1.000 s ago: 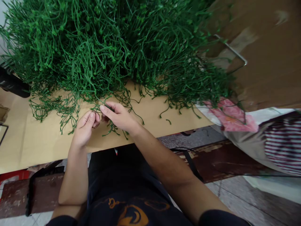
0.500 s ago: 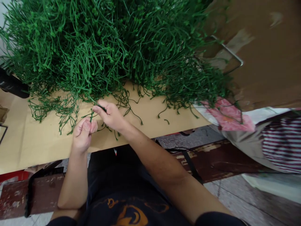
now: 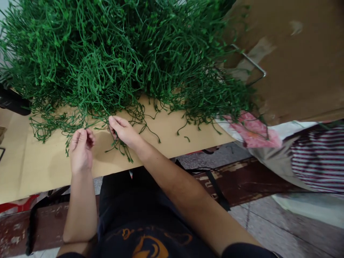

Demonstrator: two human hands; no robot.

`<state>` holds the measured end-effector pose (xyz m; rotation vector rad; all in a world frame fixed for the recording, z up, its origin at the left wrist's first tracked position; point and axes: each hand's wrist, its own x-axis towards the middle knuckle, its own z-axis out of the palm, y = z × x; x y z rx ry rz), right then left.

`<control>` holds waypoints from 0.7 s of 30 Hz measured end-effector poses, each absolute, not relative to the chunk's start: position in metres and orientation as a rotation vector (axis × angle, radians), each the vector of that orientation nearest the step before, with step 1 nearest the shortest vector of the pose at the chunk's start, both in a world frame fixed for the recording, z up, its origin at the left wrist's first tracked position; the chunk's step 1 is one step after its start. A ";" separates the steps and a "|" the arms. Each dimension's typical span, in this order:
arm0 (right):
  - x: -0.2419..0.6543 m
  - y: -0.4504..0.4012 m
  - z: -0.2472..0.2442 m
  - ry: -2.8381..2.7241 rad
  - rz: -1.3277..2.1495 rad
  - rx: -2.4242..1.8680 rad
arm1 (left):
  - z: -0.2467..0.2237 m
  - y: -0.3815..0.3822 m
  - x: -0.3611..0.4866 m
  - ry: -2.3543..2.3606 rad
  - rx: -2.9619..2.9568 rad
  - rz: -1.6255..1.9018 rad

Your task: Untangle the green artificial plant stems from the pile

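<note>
A big tangled heap of thin green plastic stems [image 3: 107, 71] covers the far side of the tan tabletop [image 3: 53, 168]. My left hand [image 3: 82, 147] is pinched on a green stem that runs from its fingertips toward the right. My right hand [image 3: 122, 132] is closed round several green stems, whose ends hang below the palm toward the table's near edge. The two hands are a short way apart, just in front of the heap. One short loose piece [image 3: 187, 139] lies on the tabletop to the right.
A black cylindrical object [image 3: 14, 102] lies at the left edge. On the right are a large cardboard box [image 3: 303, 64] with a metal wire handle, a pink plastic bag [image 3: 255, 130] and striped cloth [image 3: 319, 157]. A dark red bench [image 3: 258, 179] stands below the table.
My left hand has moved left, away from my right hand, with a stem now stretched out beside it. My right hand has hardly moved. The view has shifted slightly.
</note>
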<state>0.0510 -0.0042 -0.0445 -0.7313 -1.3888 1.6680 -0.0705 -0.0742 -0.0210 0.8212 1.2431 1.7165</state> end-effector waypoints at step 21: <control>0.042 -0.009 -0.047 -1.539 1.440 -0.682 | -0.021 -0.067 -0.071 1.545 1.423 1.293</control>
